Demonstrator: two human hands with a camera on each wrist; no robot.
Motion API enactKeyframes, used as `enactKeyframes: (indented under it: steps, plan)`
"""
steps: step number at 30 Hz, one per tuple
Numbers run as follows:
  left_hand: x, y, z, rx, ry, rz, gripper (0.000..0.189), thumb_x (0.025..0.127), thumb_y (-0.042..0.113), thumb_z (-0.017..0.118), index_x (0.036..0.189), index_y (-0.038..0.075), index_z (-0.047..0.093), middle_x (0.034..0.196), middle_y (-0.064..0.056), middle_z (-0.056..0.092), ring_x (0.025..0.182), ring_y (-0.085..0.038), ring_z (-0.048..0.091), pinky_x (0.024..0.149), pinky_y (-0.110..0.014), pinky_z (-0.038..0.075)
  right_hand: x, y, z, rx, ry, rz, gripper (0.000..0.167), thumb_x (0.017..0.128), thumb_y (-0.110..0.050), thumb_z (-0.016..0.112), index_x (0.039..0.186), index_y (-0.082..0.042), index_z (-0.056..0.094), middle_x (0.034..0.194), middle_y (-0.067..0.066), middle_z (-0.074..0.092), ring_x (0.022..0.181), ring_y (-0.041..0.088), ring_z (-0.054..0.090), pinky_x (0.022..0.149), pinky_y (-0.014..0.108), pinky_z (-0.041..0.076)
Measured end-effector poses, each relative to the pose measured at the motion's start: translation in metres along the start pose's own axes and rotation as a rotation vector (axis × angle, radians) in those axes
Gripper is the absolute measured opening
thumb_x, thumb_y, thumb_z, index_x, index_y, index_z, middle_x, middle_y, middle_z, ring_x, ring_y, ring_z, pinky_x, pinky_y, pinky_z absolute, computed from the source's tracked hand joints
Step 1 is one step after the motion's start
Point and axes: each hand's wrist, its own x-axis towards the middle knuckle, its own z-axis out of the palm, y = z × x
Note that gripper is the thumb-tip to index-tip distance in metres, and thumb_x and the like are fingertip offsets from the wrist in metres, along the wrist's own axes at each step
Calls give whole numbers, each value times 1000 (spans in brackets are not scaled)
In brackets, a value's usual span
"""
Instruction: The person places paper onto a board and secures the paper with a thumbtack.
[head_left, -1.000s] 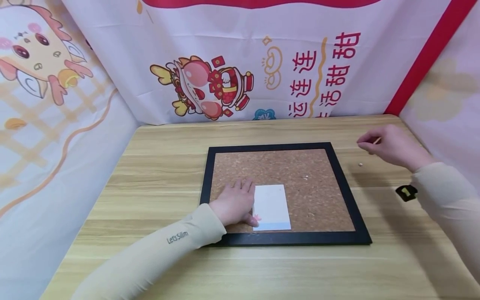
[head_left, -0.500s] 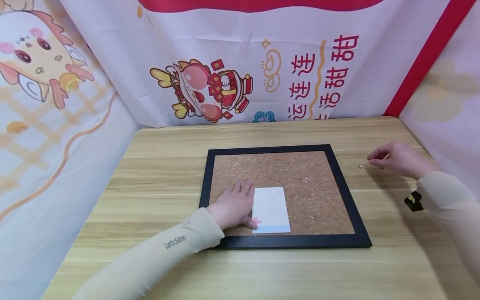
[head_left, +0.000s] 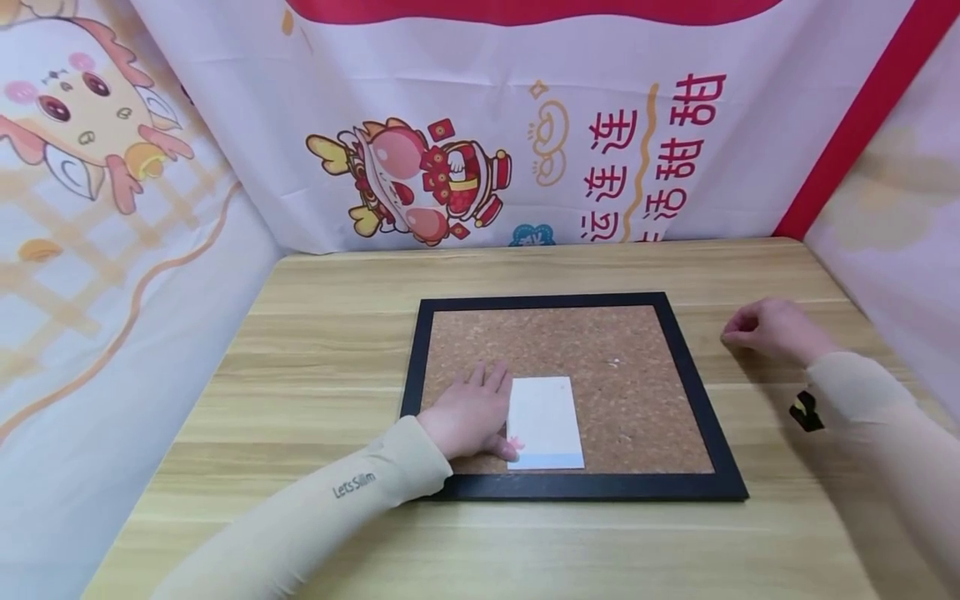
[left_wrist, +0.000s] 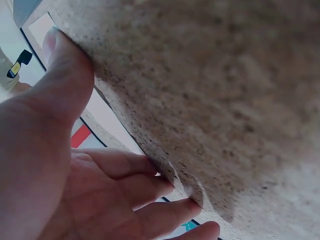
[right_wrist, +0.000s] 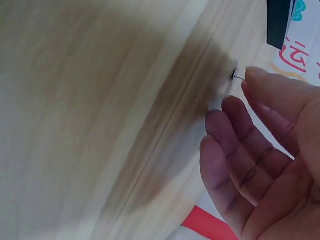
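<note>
My left hand [head_left: 468,412] lies with spread fingers on a cork board [head_left: 622,417] in a black frame. Its thumb [left_wrist: 70,75] rests at the lower left corner of a white paper card [head_left: 543,421], which has a pale blue bottom strip and a pink mark. To the right of the board, my right hand [head_left: 776,331] is down at the tabletop. In the right wrist view its thumb and index finger pinch the pin of a small thumbtack [right_wrist: 235,75], whose head is at the wood; the other fingers are loosely curled.
Small whitish specks [head_left: 615,362] show on the cork right of the card. The board lies on a wooden table [head_left: 322,350]. Printed cloth [head_left: 570,108] hangs behind the table and along both sides. A black strap piece [head_left: 806,411] sits at the right wrist.
My right hand has come down to the table and then left to the thumbtack, which its fingers now cover in the head view. The left hand, card and board stay in place.
</note>
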Motion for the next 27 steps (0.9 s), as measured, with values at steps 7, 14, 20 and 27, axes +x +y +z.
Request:
enactKeyframes:
  steps: [7, 14, 20, 27]
  plan:
    - [1, 1, 2, 15, 2, 13, 104, 83, 61, 70, 154, -1, 27, 162, -19, 20, 145, -41, 23, 113, -51, 30, 3, -1, 4, -7, -39, 75, 18, 91, -19, 71, 90, -1, 73, 75, 2, 64, 74, 25, 54, 70, 39, 44]
    - [3, 2, 1, 19, 4, 11, 104, 83, 59, 70, 155, -2, 26, 162, -19, 19, 146, -40, 22, 113, -50, 30, -4, -5, 0, 8, 28, 53, 18, 91, -16, 68, 90, 2, 71, 78, 5, 65, 74, 25, 55, 66, 37, 46]
    - [4, 2, 0, 21, -11, 7, 105, 83, 59, 70, 155, -2, 24, 163, -19, 16, 146, -41, 20, 112, -51, 30, -20, -29, -15, 67, 187, -36, 10, 87, -12, 72, 85, -3, 69, 80, 6, 67, 72, 20, 56, 61, 29, 46]
    - [2, 1, 0, 20, -21, -9, 105, 84, 59, 70, 155, -2, 23, 162, -19, 16, 146, -42, 20, 113, -51, 29, -41, -69, -21, 137, 255, -68, 12, 86, -19, 79, 90, -9, 75, 89, 8, 74, 72, 14, 63, 58, 23, 48]
